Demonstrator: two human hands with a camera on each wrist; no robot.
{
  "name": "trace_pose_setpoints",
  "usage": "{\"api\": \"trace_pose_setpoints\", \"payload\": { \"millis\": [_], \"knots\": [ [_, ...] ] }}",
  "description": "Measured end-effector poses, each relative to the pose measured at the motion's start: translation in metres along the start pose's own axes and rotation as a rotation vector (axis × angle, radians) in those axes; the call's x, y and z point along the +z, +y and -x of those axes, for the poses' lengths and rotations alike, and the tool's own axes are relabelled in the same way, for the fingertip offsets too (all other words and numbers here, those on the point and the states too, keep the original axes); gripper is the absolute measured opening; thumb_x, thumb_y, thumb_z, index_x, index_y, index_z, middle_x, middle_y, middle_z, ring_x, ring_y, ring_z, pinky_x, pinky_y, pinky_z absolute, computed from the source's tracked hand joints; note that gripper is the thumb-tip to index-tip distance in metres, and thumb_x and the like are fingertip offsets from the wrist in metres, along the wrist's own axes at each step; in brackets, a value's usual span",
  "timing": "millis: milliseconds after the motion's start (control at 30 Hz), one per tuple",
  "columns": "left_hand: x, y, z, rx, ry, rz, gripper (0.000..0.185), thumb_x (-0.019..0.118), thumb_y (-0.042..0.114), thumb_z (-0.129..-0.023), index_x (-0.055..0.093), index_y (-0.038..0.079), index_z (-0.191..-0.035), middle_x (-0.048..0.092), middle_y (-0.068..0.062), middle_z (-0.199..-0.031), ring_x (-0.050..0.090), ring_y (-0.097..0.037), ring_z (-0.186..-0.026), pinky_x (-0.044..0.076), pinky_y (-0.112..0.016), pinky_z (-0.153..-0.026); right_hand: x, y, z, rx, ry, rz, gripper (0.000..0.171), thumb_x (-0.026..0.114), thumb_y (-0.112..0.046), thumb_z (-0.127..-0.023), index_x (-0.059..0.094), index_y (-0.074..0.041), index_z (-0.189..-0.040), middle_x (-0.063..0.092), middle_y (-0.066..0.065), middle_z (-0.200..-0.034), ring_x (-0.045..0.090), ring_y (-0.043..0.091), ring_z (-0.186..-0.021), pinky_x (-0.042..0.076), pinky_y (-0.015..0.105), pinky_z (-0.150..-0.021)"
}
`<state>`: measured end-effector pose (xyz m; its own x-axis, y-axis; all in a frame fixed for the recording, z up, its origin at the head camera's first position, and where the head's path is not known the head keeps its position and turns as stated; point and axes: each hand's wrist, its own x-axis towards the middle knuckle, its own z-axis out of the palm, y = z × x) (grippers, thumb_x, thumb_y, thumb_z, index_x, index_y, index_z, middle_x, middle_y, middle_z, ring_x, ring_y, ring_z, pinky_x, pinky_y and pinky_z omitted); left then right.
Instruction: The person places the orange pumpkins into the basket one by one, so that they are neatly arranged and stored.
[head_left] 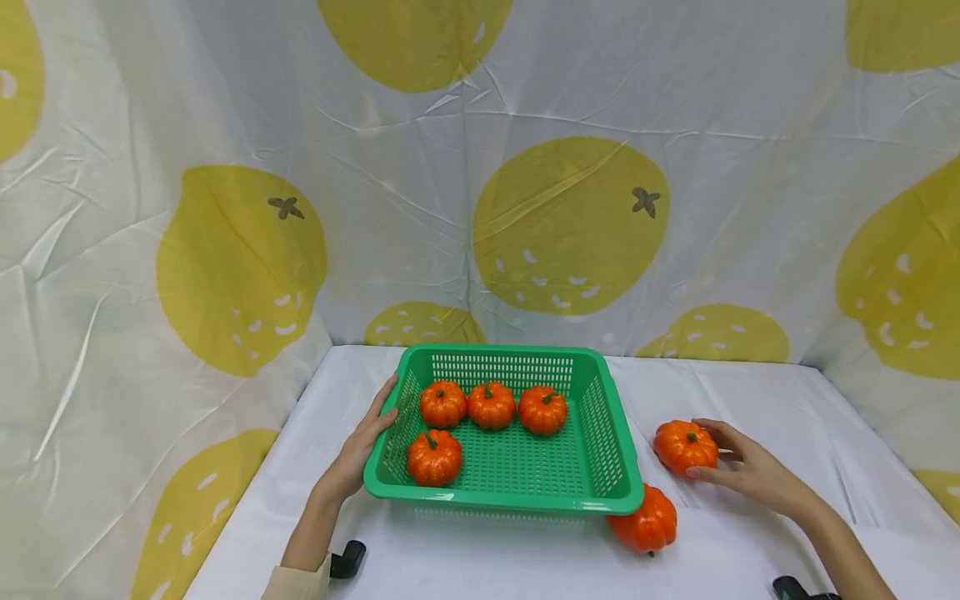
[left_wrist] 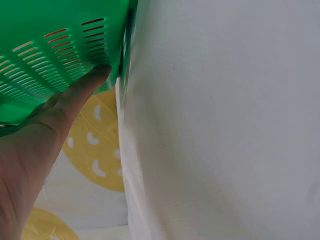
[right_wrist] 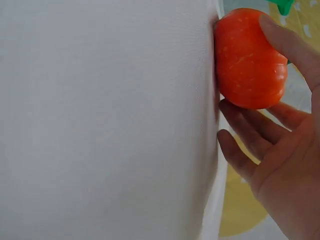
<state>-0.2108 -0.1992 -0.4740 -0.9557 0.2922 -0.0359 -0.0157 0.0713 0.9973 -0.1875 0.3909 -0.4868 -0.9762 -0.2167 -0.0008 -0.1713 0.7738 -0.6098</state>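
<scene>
- Nearest the camera, a loose pumpkin (head_left: 645, 522) lies on the white worktop (head_left: 750, 550) between both hands.
- Left hand (head_left: 365, 444): fingers straight, pressed flat on the green basket (head_left: 600, 433) side; the left wrist view shows its thumb on the slotted wall.
- Right hand (head_left: 738, 463): fingers and thumb curled round a second pumpkin (head_left: 684, 446); the wrist view shows it resting on the cloth.

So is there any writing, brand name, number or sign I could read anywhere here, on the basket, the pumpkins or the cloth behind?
None: no view shows any readable text.
Green basket: plain slotted plastic, no label.
Pumpkins, such as the one at the right hand: pumpkin, plain orange.
Backdrop cloth: only printed yellow fruit shapes, no letters or numbers.
</scene>
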Motion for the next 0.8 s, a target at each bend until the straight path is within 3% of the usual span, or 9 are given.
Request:
{"api": "trace_pose_setpoints", "payload": {
  "millis": [100, 233, 367, 433, 500, 567, 700, 800],
  "knots": [
    [0.000, 0.000, 0.000, -0.004, 0.000, -0.002, 0.059, 0.033, 0.038, -0.113, 0.008, 0.041, -0.166, -0.006, -0.003, -0.176, -0.004, -0.038, -0.162, 0.005, -0.063, -0.126, -0.001, 0.002, 0.002, 0.001, 0.003, -0.007, 0.078, 0.078, -0.037, -0.092, 0.043, -0.002, -0.152, 0.055, 0.030, -0.144, 0.059, 0.049, -0.121, 0.057, 0.052, -0.089],
    [0.001, 0.001, 0.001, -0.008, 0.000, -0.002, 0.060, 0.033, 0.038, -0.112, 0.007, 0.041, -0.166, -0.006, -0.004, -0.176, -0.004, -0.039, -0.161, 0.005, -0.064, -0.126, -0.004, 0.005, 0.006, -0.001, 0.005, -0.014, 0.076, 0.077, -0.036, -0.093, 0.044, -0.003, -0.152, 0.056, 0.028, -0.144, 0.060, 0.046, -0.120, 0.057, 0.036, -0.085],
    [0.000, 0.001, 0.001, -0.011, -0.001, -0.002, 0.060, 0.034, 0.039, -0.112, 0.007, 0.041, -0.166, -0.006, -0.003, -0.176, -0.003, -0.039, -0.161, 0.006, -0.065, -0.126, -0.005, 0.007, 0.008, 0.000, 0.024, -0.020, 0.073, 0.077, -0.033, -0.094, 0.046, -0.003, -0.152, 0.057, 0.028, -0.143, 0.063, 0.006, -0.112, 0.055, 0.023, -0.082],
    [0.000, 0.001, 0.001, -0.010, -0.003, -0.001, 0.060, 0.034, 0.039, -0.112, 0.007, 0.041, -0.166, -0.006, -0.003, -0.176, -0.002, -0.039, -0.161, 0.006, -0.064, -0.126, -0.006, 0.008, 0.008, -0.007, 0.041, -0.025, 0.071, 0.076, -0.031, -0.094, 0.047, -0.002, -0.152, 0.056, 0.030, -0.144, 0.053, -0.014, -0.106, 0.054, 0.019, -0.081],
    [0.000, 0.001, 0.000, -0.010, -0.005, 0.001, 0.060, 0.033, 0.039, -0.112, 0.007, 0.041, -0.166, -0.006, -0.003, -0.176, -0.002, -0.039, -0.161, 0.006, -0.064, -0.126, -0.007, 0.007, 0.008, -0.003, 0.055, -0.028, 0.071, 0.075, -0.030, -0.095, 0.046, -0.002, -0.153, 0.054, 0.030, -0.146, 0.042, -0.025, -0.101, 0.053, 0.017, -0.081],
    [0.000, 0.001, 0.000, -0.009, -0.003, 0.000, 0.060, 0.034, 0.039, -0.112, 0.007, 0.041, -0.166, -0.006, -0.004, -0.176, -0.002, -0.039, -0.161, 0.006, -0.064, -0.126, -0.010, 0.005, 0.006, 0.008, 0.064, -0.025, 0.072, 0.074, -0.032, -0.096, 0.044, -0.003, -0.155, 0.052, 0.030, -0.149, 0.041, -0.025, -0.101, 0.052, 0.017, -0.080],
    [0.000, 0.000, 0.000, -0.008, -0.004, 0.002, 0.060, 0.033, 0.039, -0.113, 0.007, 0.041, -0.166, -0.005, -0.003, -0.176, -0.002, -0.039, -0.161, 0.007, -0.064, -0.126, -0.016, -0.005, 0.002, 0.030, 0.075, -0.035, 0.074, 0.071, -0.034, -0.099, 0.038, -0.007, -0.160, 0.049, 0.029, -0.152, 0.052, -0.007, -0.108, 0.051, 0.017, -0.079],
    [0.000, 0.000, 0.000, -0.008, -0.007, 0.006, 0.060, 0.033, 0.039, -0.113, 0.007, 0.041, -0.166, -0.005, -0.003, -0.176, -0.002, -0.039, -0.161, 0.007, -0.063, -0.126, -0.020, -0.015, -0.003, 0.020, 0.100, -0.067, 0.074, 0.069, -0.032, -0.100, 0.035, -0.010, -0.162, 0.047, 0.030, -0.153, 0.052, -0.008, -0.107, 0.051, 0.018, -0.078]
  ]
}}
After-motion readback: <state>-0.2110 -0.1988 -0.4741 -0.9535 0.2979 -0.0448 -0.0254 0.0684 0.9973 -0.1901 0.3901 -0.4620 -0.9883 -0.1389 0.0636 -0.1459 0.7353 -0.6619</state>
